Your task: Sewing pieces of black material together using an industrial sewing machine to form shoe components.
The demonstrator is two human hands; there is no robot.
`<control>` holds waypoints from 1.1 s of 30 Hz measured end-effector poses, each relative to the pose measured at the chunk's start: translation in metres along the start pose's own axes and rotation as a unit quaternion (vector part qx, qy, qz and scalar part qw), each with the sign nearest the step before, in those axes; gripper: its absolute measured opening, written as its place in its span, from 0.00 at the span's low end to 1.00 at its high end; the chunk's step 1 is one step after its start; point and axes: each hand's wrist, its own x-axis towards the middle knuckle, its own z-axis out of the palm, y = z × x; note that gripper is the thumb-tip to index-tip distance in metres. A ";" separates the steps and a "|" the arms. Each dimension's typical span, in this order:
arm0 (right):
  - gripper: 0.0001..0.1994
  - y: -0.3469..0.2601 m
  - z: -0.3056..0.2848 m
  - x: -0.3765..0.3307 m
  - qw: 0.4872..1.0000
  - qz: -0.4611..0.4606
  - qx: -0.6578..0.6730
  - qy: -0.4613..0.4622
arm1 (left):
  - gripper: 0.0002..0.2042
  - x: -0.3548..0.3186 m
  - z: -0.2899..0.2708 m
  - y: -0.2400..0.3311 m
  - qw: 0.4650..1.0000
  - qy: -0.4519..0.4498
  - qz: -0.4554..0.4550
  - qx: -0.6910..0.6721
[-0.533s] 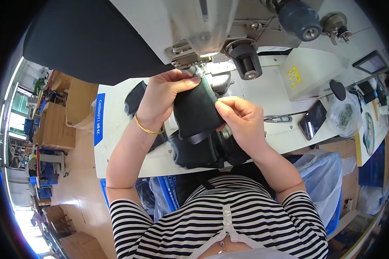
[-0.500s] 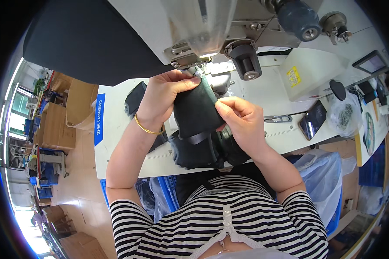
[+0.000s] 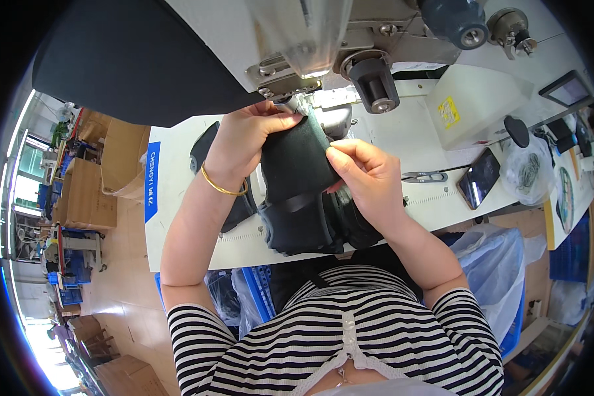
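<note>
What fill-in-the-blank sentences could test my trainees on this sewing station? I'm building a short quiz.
1. Both hands grip a piece of ____ fabric under the sewing machine.
2. The left hand has a ____ bangle on its wrist.
3. The thread snips lie on the table to the ____ of the right hand.

Missing words: black; gold; right

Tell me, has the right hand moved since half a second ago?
No. The right hand keeps pinching the black fabric at the same spot below the sewing machine.
</note>
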 end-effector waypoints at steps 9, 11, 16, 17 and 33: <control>0.09 0.002 -0.002 -0.007 1.000 0.005 0.010 -0.016 | 0.06 -0.005 0.003 0.000 0.999 -0.018 0.033 0.012; 0.09 0.001 -0.003 -0.010 1.000 0.018 0.021 -0.015 | 0.06 -0.006 0.002 -0.001 0.998 -0.027 0.047 0.037; 0.10 0.000 -0.006 -0.013 0.998 0.046 -0.001 -0.043 | 0.08 -0.001 -0.005 -0.001 0.999 -0.030 0.033 0.029; 0.10 0.000 -0.005 -0.013 0.998 0.047 -0.001 -0.042 | 0.09 0.000 -0.006 0.001 0.999 -0.033 0.019 0.018; 0.10 0.000 0.003 0.012 0.999 0.019 -0.001 -0.039 | 0.14 0.036 -0.022 -0.003 0.990 -0.043 0.130 0.012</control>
